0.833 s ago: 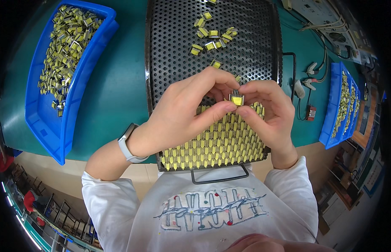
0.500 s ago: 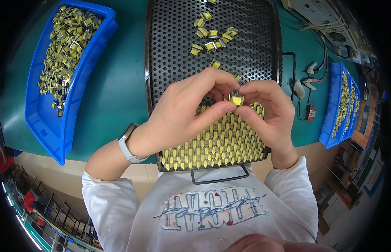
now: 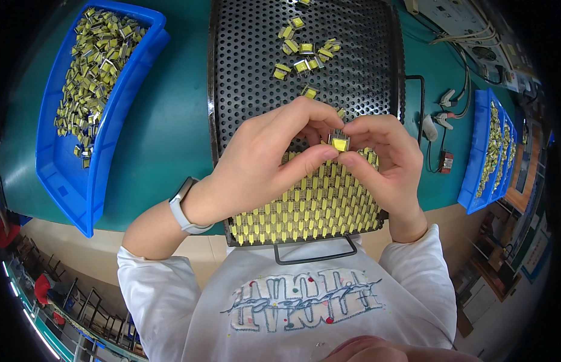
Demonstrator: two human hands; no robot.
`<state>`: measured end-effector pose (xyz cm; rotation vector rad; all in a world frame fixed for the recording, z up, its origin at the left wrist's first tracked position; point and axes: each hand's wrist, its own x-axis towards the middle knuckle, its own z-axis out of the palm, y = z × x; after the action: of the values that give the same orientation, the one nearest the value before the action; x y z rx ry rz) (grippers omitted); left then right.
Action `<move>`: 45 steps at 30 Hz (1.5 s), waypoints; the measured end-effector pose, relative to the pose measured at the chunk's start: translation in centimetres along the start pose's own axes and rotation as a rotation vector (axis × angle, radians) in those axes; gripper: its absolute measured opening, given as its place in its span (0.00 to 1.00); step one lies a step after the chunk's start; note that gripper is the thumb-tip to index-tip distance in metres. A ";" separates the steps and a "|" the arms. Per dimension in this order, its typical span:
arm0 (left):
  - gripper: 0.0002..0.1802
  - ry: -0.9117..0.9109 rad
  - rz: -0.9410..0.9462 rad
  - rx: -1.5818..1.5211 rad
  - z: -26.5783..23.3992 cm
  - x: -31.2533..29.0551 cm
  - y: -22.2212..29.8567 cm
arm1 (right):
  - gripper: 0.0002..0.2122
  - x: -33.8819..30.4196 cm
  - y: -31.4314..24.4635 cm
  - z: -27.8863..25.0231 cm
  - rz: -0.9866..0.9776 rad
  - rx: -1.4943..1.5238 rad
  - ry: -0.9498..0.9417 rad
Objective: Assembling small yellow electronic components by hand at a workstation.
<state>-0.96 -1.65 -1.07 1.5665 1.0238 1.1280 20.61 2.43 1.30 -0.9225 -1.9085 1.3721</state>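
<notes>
Between the fingertips of both hands is a small yellow-wrapped transformer [image 3: 339, 143] with a metal frame and pins at its upper end. My left hand [image 3: 265, 151] pinches it from the left, thumb below and fingers curled behind. From the right, my right hand [image 3: 386, 158] grips the same piece with thumb and forefinger. Beneath them lies a black perforated metal tray [image 3: 247, 78]. Its near part carries dense rows of upright yellow transformers [image 3: 304, 214], partly hidden by my hands. Several loose transformers [image 3: 306, 49] lie scattered over its far part.
A blue bin [image 3: 51, 163] heaped with transformers stands at the left on the green table [image 3: 172, 78]. At the right is a blue divided bin [image 3: 473, 175] of similar parts, with cables and clips [image 3: 446, 108] nearby. Wire handles [image 3: 316, 260] stick out from the tray.
</notes>
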 end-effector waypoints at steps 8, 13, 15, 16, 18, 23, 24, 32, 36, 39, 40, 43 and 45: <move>0.16 -0.027 0.010 0.021 -0.2 0.1 0.2 | 0.16 -0.3 0.1 0.0 0.001 0.037 -0.005; 0.17 -0.037 0.015 0.024 -0.2 0.2 0.2 | 0.16 -0.3 0.2 -0.1 0.007 0.039 0.016; 0.18 -0.006 0.027 0.045 -0.1 0.3 0.1 | 0.16 0.0 0.3 -0.4 -0.036 -0.070 -0.015; 0.18 -0.006 0.026 0.047 -0.2 0.4 0.2 | 0.16 0.1 0.3 -0.5 -0.037 -0.069 -0.015; 0.18 0.010 -0.010 0.181 -0.6 0.6 0.4 | 0.17 0.6 0.3 -0.8 0.015 -0.125 0.100; 0.15 0.047 0.041 0.528 -1.4 0.8 -1.2 | 0.19 1.6 0.8 -1.6 0.048 -0.476 0.050; 0.15 0.034 0.027 0.603 -1.5 0.7 -1.3 | 0.19 1.6 1.3 -1.5 0.050 -0.499 0.018; 0.11 -0.015 -0.074 0.681 -1.3 0.3 -1.3 | 0.15 1.9 2.2 -0.6 0.098 -0.520 -0.045; 0.10 -0.004 -0.124 0.634 -1.3 0.2 -1.3 | 0.13 2.4 2.5 -0.3 0.067 -0.463 -0.073; 0.09 -0.019 -0.174 0.584 -1.4 0.3 -1.2 | 0.12 2.4 2.4 0.0 0.030 -0.437 -0.104; 0.09 -0.034 -0.199 0.571 -1.4 0.4 -1.1 | 0.12 2.4 2.3 0.1 0.044 -0.388 -0.117; 0.11 0.023 -0.137 0.555 -1.3 0.4 -1.2 | 0.10 2.6 2.4 0.2 0.001 -0.394 -0.127; 0.12 0.020 -0.029 0.556 -1.5 0.6 -1.4 | 0.10 2.5 2.3 0.3 0.008 -0.377 -0.095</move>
<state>-2.41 -0.43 -2.10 1.9607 1.4534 0.8783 19.40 4.88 -0.83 -1.0549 -2.2874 1.0944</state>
